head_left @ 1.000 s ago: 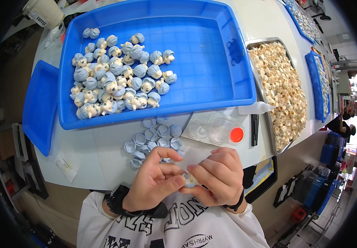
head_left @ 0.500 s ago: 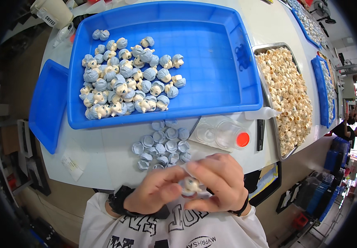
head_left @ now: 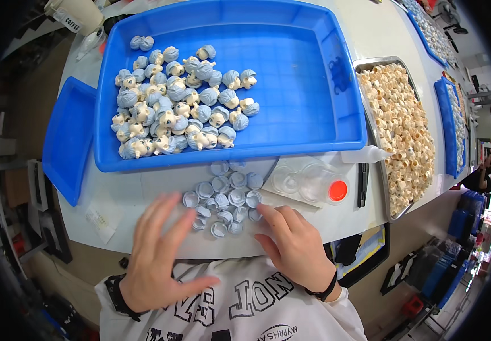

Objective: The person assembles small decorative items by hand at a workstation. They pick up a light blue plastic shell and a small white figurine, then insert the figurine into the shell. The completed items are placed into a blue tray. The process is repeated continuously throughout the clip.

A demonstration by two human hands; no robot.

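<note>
A loose pile of small pale-blue caps [head_left: 222,199] lies on the white table [head_left: 114,199] near its front edge. My left hand [head_left: 160,256] hovers just left of the pile, fingers spread, holding nothing. My right hand [head_left: 291,244] rests at the pile's right side, fingertips touching the nearest caps, with nothing visibly in it. Beyond the pile stands a large blue tray [head_left: 313,85] with several small doll heads with blue hair [head_left: 183,108] heaped in its left half.
A clear plastic container with a red dot [head_left: 313,182], a black pen [head_left: 363,184] and a clear squeeze bottle [head_left: 367,153] lie to the right. A metal tray of cream pieces [head_left: 399,113] stands further right. A smaller blue tray [head_left: 66,136] sits left, a cup [head_left: 80,11] behind.
Both hands were together close to my chest, working a small piece between the fingers. They have now parted and moved forward to either side of the cap pile.
</note>
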